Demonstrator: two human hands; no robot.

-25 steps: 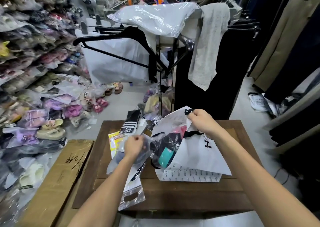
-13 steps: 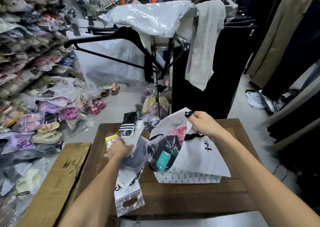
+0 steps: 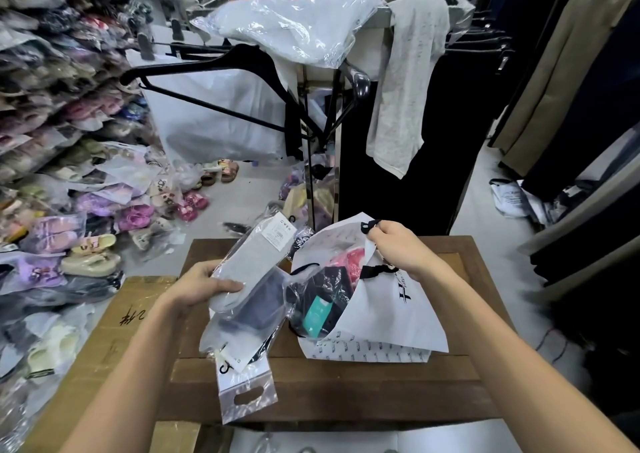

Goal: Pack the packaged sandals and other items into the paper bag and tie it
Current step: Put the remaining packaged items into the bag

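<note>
Step in hand, as judged: loading a flat packet into the bag.

Paper bag [image 3: 391,300], white with black ribbon handles, lies tilted on the wooden table [image 3: 346,393], mouth open toward 9 o'clock. Inside: a pink packaged item [image 3: 353,257] at the back and a dark packet with a teal label [image 3: 317,314] nearer the mouth.

Right hand [image 3: 398,248] is pinched closed on the bag's upper rim by the ribbon, lifting that flap so the mouth gapes.

Left hand [image 3: 204,284] is closed around a stack of clear-sleeved flat packets [image 3: 252,265], thumb on top, the long end pointing to 1 o'clock, just beside the bag mouth. A dark packet and another sleeve with a hang-hole [image 3: 247,393] lie or hang beneath; whether the hand holds these too, cannot tell.

To do well:
- keep the rim lifted high, mouth wide
- swing the stack's leading end toward 3 o'clock, enter narrow edge first
- slide it over the teal-labelled packet, not against it
- mind the slippery sleeves; they may fan apart
- leave the ribbons free for tying
</note>
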